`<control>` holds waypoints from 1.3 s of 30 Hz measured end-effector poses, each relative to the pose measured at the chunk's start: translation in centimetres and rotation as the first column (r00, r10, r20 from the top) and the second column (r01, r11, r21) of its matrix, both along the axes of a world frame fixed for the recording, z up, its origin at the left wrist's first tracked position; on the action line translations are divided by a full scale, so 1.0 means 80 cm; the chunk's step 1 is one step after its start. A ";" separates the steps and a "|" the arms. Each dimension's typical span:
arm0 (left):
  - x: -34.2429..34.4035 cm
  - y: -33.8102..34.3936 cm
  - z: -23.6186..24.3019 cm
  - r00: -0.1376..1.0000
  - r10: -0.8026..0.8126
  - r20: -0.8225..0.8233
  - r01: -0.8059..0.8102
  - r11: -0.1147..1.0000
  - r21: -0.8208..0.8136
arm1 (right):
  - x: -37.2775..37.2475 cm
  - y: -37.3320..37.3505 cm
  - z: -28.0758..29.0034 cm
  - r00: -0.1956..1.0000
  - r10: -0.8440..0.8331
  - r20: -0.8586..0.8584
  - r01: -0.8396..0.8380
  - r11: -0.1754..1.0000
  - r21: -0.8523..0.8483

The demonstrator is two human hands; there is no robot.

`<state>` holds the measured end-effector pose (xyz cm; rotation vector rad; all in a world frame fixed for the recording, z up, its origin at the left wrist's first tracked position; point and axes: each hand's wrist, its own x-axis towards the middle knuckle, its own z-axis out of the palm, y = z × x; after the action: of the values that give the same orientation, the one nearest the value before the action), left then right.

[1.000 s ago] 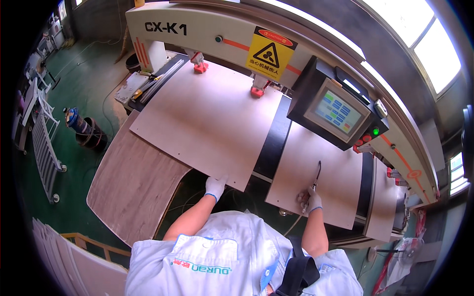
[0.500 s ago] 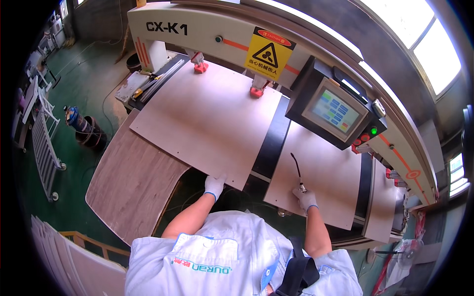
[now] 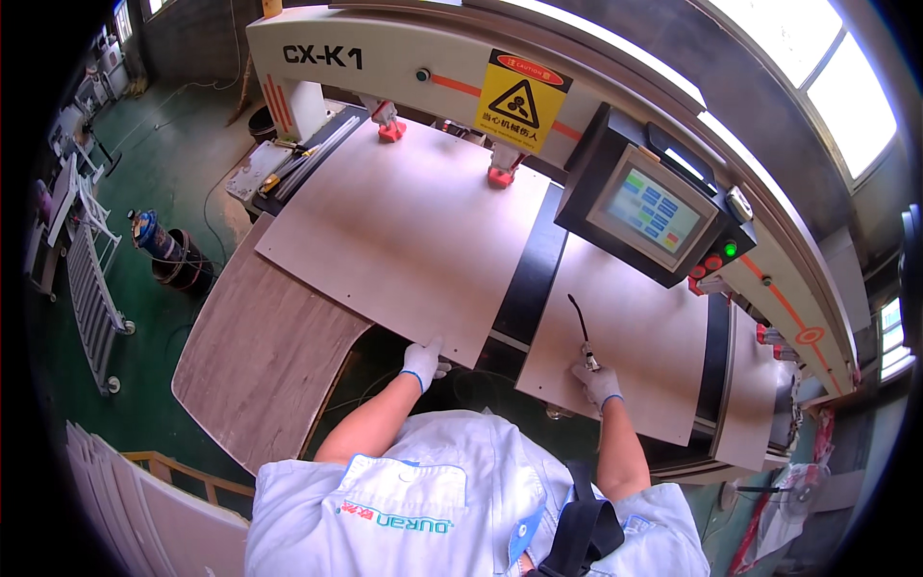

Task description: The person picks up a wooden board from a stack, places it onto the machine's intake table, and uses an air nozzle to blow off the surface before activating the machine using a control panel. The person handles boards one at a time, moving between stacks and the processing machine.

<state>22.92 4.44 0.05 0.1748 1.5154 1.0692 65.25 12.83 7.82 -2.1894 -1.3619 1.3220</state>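
Observation:
My left hand point(image 3: 420, 363), in a white glove, is at the front edge of a large pale board point(image 3: 404, 231). Its fingers reach onto the board's top, and one digit stands apart beside the edge. In a matching glove, my right hand point(image 3: 600, 383) is closed around an air blow gun point(image 3: 589, 358). The gun's thin black curved nozzle points away from me, over a second pale board point(image 3: 625, 332). Small dark holes run near the front edges of both boards.
A machine beam point(image 3: 404, 62) with red-footed clamps point(image 3: 501, 177) spans the boards' far side. A control screen point(image 3: 652, 213) hangs at right. A wood-grain panel point(image 3: 269, 351) lies left, with stacked panels point(image 3: 144, 490) below it. A dark bucket point(image 3: 183, 264) stands on the green floor.
My left hand's digits have spread at the board edge, one now showing beside it. My right hand keeps the blow gun in nearly the same place. The view has shifted slightly.

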 end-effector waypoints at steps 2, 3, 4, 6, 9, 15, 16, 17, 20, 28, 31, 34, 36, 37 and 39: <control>0.001 0.001 0.003 1.000 -0.001 0.005 0.001 1.000 -0.015 | 0.001 0.001 0.000 0.999 -0.016 -0.028 0.016 1.000 0.001; 0.001 0.001 0.002 1.000 0.000 0.004 0.000 1.000 -0.015 | -0.002 0.001 0.002 0.998 -0.030 -0.057 0.030 1.000 0.001; 0.001 0.000 0.002 1.000 0.002 -0.002 -0.002 1.000 -0.018 | -0.004 0.001 0.007 0.998 -0.028 -0.058 0.028 1.000 0.000; 0.001 0.000 0.002 1.000 0.004 -0.007 -0.004 1.000 -0.020 | -0.007 -0.001 0.018 0.994 -0.075 -0.079 0.072 0.997 -0.036; 0.002 0.001 0.003 1.000 -0.011 -0.020 0.011 1.000 -0.020 | 0.002 0.002 0.003 0.989 -0.091 -0.116 0.092 0.996 0.004; -0.002 -0.002 -0.012 0.990 -0.070 -0.119 0.070 0.998 -0.004 | -0.011 0.003 0.018 0.991 -0.097 -0.090 0.096 0.995 -0.013; -0.003 -0.003 -0.015 0.989 -0.071 -0.129 0.071 0.997 -0.002 | -0.012 0.003 0.017 0.992 -0.094 -0.088 0.093 0.996 -0.011; -0.003 -0.004 -0.019 0.988 -0.070 -0.138 0.071 0.997 0.001 | -0.012 0.003 0.014 0.973 -0.166 -0.160 0.166 0.986 -0.015; 0.000 -0.001 -0.023 0.983 -0.063 -0.173 0.066 0.998 0.013 | -0.010 0.003 -0.002 0.919 -0.314 -0.238 0.318 0.948 -0.020; 0.000 -0.004 -0.022 0.970 -0.103 -0.220 0.115 0.993 0.041 | -0.048 -0.076 0.018 0.819 0.440 0.368 -0.516 0.846 0.135; 0.003 -0.005 -0.021 0.975 -0.077 -0.210 0.085 0.996 0.031 | -0.033 -0.081 0.011 0.846 0.349 0.402 -0.432 0.892 0.135; 0.008 -0.006 -0.021 0.978 -0.054 -0.204 0.065 0.997 0.046 | -0.030 -0.080 0.041 0.982 0.088 0.170 -0.110 0.986 0.124; 0.014 -0.003 -0.021 0.984 -0.003 -0.181 0.014 0.998 0.057 | -0.006 -0.080 0.039 0.969 0.207 0.137 -0.215 0.975 0.048; 0.019 0.000 -0.019 0.982 -0.006 -0.188 0.018 0.998 0.063 | 0.007 -0.080 0.026 0.916 0.360 0.179 -0.376 0.924 0.064; 0.030 0.000 -0.021 0.987 0.140 -0.075 -0.136 0.989 0.053 | 0.023 -0.093 0.009 0.908 0.369 0.200 -0.393 0.915 0.096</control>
<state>25.31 4.47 -1.61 0.1485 1.5917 1.2216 67.11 5.43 8.53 -2.0597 -1.9692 1.1250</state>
